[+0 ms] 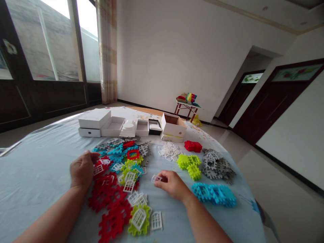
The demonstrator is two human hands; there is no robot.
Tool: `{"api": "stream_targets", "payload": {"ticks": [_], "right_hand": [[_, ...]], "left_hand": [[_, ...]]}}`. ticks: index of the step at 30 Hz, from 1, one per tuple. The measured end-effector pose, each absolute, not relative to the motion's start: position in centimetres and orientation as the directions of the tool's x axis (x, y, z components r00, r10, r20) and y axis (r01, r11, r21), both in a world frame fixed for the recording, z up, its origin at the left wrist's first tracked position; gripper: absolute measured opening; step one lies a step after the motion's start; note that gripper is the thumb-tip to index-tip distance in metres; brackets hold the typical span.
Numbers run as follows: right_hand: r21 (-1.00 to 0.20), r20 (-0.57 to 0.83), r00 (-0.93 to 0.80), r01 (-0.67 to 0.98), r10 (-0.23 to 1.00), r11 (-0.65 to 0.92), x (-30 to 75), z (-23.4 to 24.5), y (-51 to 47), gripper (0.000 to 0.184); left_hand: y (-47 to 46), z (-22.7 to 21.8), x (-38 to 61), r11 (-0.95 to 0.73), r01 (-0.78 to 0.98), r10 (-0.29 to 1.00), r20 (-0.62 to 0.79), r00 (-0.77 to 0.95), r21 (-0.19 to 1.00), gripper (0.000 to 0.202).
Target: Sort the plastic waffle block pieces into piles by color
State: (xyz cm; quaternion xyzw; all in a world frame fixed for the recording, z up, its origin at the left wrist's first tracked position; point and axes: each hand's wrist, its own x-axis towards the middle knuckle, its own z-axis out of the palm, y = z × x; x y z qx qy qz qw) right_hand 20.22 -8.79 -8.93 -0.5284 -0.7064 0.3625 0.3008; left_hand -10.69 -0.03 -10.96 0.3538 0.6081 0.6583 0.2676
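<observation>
My right hand [170, 184] pinches a small white plastic window frame [156, 178] between thumb and fingertips, just over the tablecloth. At the left, my left hand [83, 169] is beside the mixed pile, fingers loosely stretched toward it; some are hidden behind the hand and I see nothing held. Close to it are red building plates [111, 192] with notched edges, and white window frames. In the middle of the pile lie blue plates [117, 152] and lime-green plates [131, 163]. Nearer me, a white arched window frame [139, 218] rests on a green plate, with another window frame [157, 221] beside it.
Sorted groups lie at the right: white window frames [170, 152], red plates [193, 146], green plates [189, 164], grey plates [217, 165] and blue plates [214, 194]. Along the back stand white boxes [94, 118], open trays and an open box [173, 127]. The round table's edge curves right.
</observation>
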Motion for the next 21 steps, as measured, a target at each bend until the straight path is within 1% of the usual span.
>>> {"api": "stream_targets", "payload": {"ticks": [2,3,5,7,8,9,10,12,14,16,17,19,21], "right_hand": [[-0.853,0.051,-0.211,0.5,0.976,0.153,21.0,-8.6,-7.6,0.02],[-0.867,0.067,-0.158,0.48,0.985,0.136,21.4,-8.5,-6.9,0.022],[-0.909,0.112,0.006,0.406,0.994,0.099,22.2,-8.3,-5.4,0.027],[-0.938,0.165,0.199,0.335,0.966,0.092,22.8,-8.3,-4.4,0.035],[-0.942,0.186,0.264,0.322,0.946,0.096,22.9,-8.4,-4.2,0.041],[-0.94,0.207,0.295,0.326,0.933,0.105,23.0,-8.6,-4.2,0.046],[-0.932,0.223,0.287,0.341,0.932,0.118,23.0,-8.7,-4.5,0.05],[-0.916,0.22,0.182,0.376,0.958,0.139,22.8,-9.0,-5.6,0.052],[-0.899,0.161,0.008,0.414,0.987,0.143,22.3,-9.0,-7.1,0.046],[-0.866,0.094,-0.162,0.474,0.982,0.161,21.5,-8.5,-8.7,0.042],[-0.838,0.089,-0.229,0.508,0.969,0.197,21.0,-8.1,-9.4,0.043],[-0.756,0.134,-0.356,0.567,0.925,0.328,19.9,-7.5,-10.8,0.056],[-0.639,0.178,-0.499,0.597,0.848,0.485,18.5,-7.2,-12.0,0.077]], "left_hand": [[0.0,-11.0,-10.7,-0.121,0.076,0.784,0.142,-0.604,0.99,0.037],[0.0,-11.0,-10.7,-0.125,0.074,0.785,0.144,-0.602,0.989,0.037],[0.0,-11.0,-10.8,-0.133,0.074,0.786,0.15,-0.6,0.988,0.038],[0.0,-11.0,-10.8,-0.14,0.074,0.785,0.157,-0.599,0.987,0.038],[0.0,-11.1,-10.8,-0.144,0.075,0.784,0.16,-0.6,0.987,0.038],[0.0,-11.1,-10.8,-0.147,0.076,0.784,0.163,-0.6,0.986,0.038],[0.0,-11.2,-10.8,-0.149,0.075,0.784,0.164,-0.598,0.986,0.038],[0.1,-11.3,-10.8,-0.15,0.074,0.785,0.164,-0.597,0.986,0.039],[0.1,-11.4,-10.8,-0.152,0.076,0.784,0.167,-0.598,0.985,0.039],[0.2,-11.4,-10.8,-0.157,0.082,0.779,0.174,-0.602,0.984,0.038],[0.2,-11.4,-10.8,-0.159,0.085,0.778,0.177,-0.603,0.984,0.038],[0.1,-11.4,-10.7,-0.162,0.09,0.777,0.183,-0.602,0.983,0.039],[0.0,-11.3,-10.6,-0.164,0.092,0.777,0.186,-0.602,0.982,0.039]]}}
